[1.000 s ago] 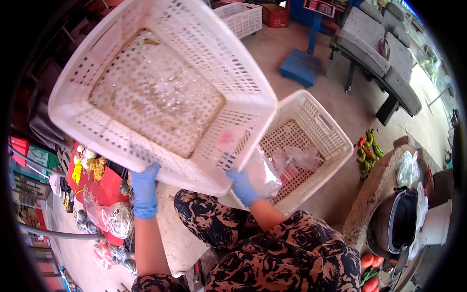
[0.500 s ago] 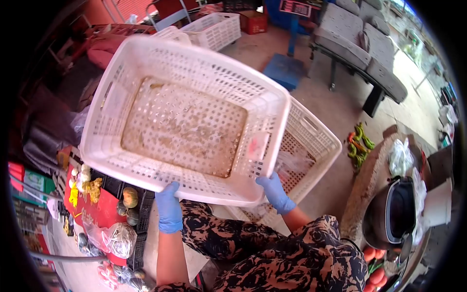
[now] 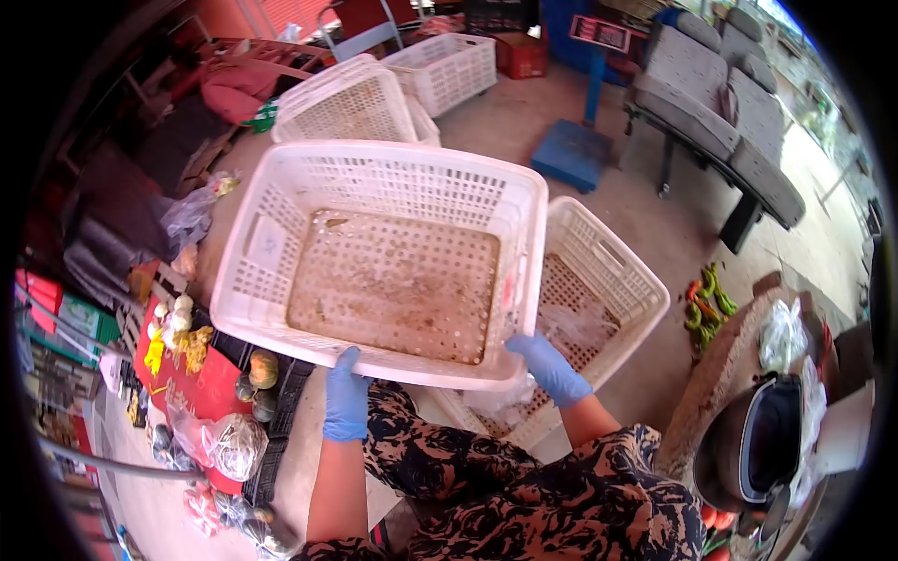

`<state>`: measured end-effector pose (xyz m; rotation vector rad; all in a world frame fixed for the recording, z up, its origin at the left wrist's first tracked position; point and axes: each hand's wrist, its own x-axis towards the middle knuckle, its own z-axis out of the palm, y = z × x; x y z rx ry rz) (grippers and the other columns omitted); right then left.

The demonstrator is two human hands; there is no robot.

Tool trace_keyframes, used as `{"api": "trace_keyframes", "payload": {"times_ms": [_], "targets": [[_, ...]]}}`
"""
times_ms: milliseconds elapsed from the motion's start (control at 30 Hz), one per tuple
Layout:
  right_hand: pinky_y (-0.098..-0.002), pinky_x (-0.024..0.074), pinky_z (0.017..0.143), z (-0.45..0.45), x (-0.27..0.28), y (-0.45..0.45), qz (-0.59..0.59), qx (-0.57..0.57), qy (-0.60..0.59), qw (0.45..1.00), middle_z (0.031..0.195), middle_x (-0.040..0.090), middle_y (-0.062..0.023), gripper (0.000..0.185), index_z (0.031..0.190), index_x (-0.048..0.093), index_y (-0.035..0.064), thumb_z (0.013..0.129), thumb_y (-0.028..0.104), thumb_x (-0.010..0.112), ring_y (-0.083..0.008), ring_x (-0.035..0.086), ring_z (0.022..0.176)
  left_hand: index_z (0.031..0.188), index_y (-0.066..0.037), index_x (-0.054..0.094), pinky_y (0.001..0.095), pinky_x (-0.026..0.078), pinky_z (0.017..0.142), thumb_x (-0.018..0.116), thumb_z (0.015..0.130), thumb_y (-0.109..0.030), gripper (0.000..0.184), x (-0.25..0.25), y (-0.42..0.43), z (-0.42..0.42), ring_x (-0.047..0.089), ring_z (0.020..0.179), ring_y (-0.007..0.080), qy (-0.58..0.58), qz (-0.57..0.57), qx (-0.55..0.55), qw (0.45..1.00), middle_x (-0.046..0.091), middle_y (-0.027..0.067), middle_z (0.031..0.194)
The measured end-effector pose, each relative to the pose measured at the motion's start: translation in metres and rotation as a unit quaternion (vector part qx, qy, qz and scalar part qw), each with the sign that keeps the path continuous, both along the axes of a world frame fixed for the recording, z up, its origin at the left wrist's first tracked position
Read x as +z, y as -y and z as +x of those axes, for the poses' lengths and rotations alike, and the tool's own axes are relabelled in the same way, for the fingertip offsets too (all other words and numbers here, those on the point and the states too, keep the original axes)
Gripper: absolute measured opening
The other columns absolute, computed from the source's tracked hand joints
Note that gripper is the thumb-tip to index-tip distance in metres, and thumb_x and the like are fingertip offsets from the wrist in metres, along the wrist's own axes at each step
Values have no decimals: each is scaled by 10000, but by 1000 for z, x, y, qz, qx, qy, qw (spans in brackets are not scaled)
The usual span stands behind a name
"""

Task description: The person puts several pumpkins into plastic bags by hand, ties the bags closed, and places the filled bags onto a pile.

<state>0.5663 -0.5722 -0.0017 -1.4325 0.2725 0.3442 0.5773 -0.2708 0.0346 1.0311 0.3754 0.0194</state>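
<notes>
A white plastic crate (image 3: 374, 369) with perforated walls is held up before me, tilted so its dirty brown floor shows. My left hand (image 3: 346, 402), in a blue glove, grips the near rim with the fingers closed over it. At the near right corner, my right hand (image 3: 550, 367), gloved alike, is closed on the same crate. Behind and below it, to the right, a second white crate (image 3: 617, 262) stands on the floor with clear plastic bags (image 3: 575, 327) inside. The held crate hides part of that one.
More white crates (image 3: 341, 103) stand at the back. A blue platform scale (image 3: 572, 154) and grey seats (image 3: 692, 84) are farther right. Green and red peppers (image 3: 709, 307) lie near a stone ledge (image 3: 716, 374) with a black pot (image 3: 748, 439). Pumpkins (image 3: 264, 369) and garlic (image 3: 178, 313) are left.
The held crate has moved down and tipped farther, with both hands still on its rim. More of the stacked crates behind it shows. My view has shifted slightly.
</notes>
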Motion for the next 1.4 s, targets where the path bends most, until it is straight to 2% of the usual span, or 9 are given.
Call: {"api": "trace_keyframes", "payload": {"times_ms": [300,600,667,700,800,967,1100,1233,1400], "targets": [[-284,417,805,-4,-1,-2,81,2,28,996,1020,540,-70,489,1175,442,-42,736,154,528,-166,515,914,1008,-18,470,267,431,637,590,759,-147,305,1,-2,-3,509,780,132,-14,44,5,999,501,47,891],[-313,341,927,54,-20,-76,255,-74,134,955,1163,477,-95,440,1196,439,-21,778,112,479,-204,437,1087,1308,42,286,296,285,1000,613,785,-216,668,90,-48,50,372,1174,195,190,237,-98,948,405,142,1261],[-309,310,960,130,-51,-114,-123,-26,409,904,1250,420,-103,431,1220,415,-31,810,99,435,-211,407,1129,1321,4,305,308,322,952,550,824,-221,598,130,-71,47,368,1206,205,269,223,-86,933,358,109,1338],[-330,344,948,168,-29,-140,16,-36,375,926,1250,406,-106,443,1239,380,-29,831,135,430,-224,414,1128,1311,-3,338,302,377,891,510,841,-216,544,141,-84,44,418,1175,210,308,239,-63,919,363,89,1341],[-427,503,794,274,111,-229,350,-83,269,893,1107,403,-129,440,1181,336,-21,859,258,442,-296,487,1019,1316,-30,344,323,327,959,524,845,-246,548,98,-146,-3,384,1208,213,214,275,15,937,331,103,1371],[-398,490,769,388,287,-302,270,-63,267,923,1144,370,-175,620,1193,331,-4,759,383,548,-315,428,1067,1271,-25,400,304,437,789,577,797,-288,570,-122,-241,-179,517,1042,191,-144,251,142,947,474,84,1225],[-346,478,664,472,260,-352,155,-129,323,925,1025,471,-123,555,1167,398,13,747,329,576,-238,499,874,1192,-29,464,336,479,706,531,797,-165,423,-207,-250,-292,559,962,211,-287,144,208,924,529,76,1108],[-299,435,564,480,152,-386,47,-36,418,907,812,542,-63,363,1031,525,29,748,251,579,-162,516,678,1163,-37,487,337,483,675,508,815,-148,366,-220,-259,-310,574,930,214,-304,151,205,918,560,77,1035],[-308,453,634,389,61,-400,19,82,281,956,757,577,-79,289,944,572,-4,789,238,543,-183,543,685,1129,-47,521,320,478,658,499,835,-136,309,-200,-273,-284,586,884,199,-273,170,219,921,570,72,1019]]}}
